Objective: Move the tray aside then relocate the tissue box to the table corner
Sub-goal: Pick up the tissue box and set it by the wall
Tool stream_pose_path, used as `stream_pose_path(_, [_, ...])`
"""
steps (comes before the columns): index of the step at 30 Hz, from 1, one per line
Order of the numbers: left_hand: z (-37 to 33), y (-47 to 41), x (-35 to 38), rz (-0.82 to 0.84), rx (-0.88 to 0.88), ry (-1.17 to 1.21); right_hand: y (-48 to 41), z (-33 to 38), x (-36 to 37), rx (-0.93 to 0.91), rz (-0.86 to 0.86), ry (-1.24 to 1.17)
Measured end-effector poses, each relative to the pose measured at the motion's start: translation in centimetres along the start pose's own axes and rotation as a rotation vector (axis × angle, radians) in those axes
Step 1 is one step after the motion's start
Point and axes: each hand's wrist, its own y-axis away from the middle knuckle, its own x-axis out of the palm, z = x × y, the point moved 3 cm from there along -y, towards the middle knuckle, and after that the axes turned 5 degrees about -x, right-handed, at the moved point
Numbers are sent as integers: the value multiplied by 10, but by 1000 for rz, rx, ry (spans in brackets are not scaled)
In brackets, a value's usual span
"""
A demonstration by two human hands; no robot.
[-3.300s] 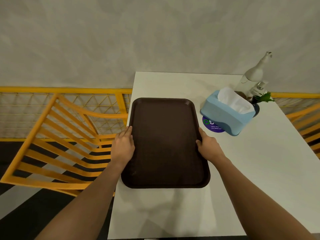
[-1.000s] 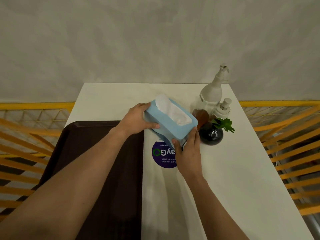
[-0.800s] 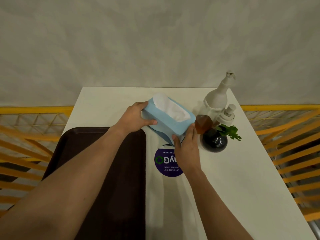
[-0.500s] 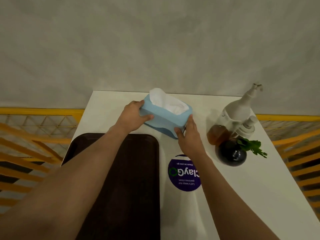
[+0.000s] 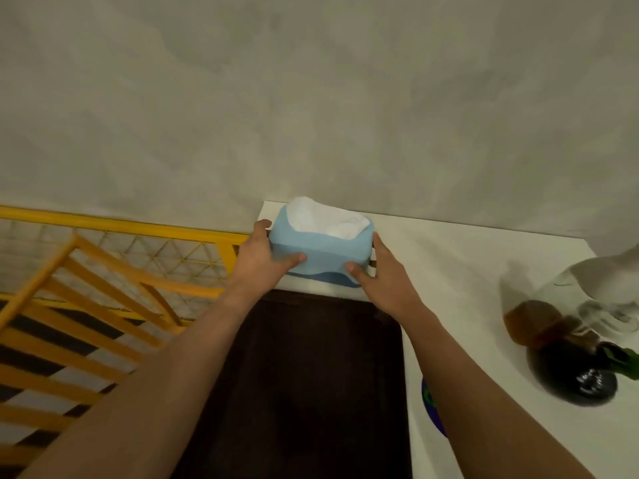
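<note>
Two hands seat the tissue box in the far corner

Both hands clamp the ends of the box, which suits a light, squashy thing that must land square to the wall. Leftmost, the yellow railing runs just beside the worktop edge, so the corner is a tight spot. The left hand wraps the box's left end, thumb across the front face, fingers behind. Between the hands sits the blue tissue box, white tissue standing out of its top, at the far left corner against the grey wall; whether its base rests on the surface or hangs just above it is hard to tell. The right hand presses the right end, thumb in front. Below, the dark tray lies along the left side, just short of the box, leaving the corner free. Far right, a blurred white bottle and dark vase stand well apart.
</note>
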Motion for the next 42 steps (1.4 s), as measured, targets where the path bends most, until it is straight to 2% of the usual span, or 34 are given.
stream_pose_path(8, [37,-28,-18,36,-13,113,-33,5,32,0,36,34])
stream_pose_path(23, [39,-95,-14,98,65,9,-91,-9,34,99,85,127])
stream_pose_path(42, [34,-114,-12,124,62,-45,-112,-3,35,119,110,128])
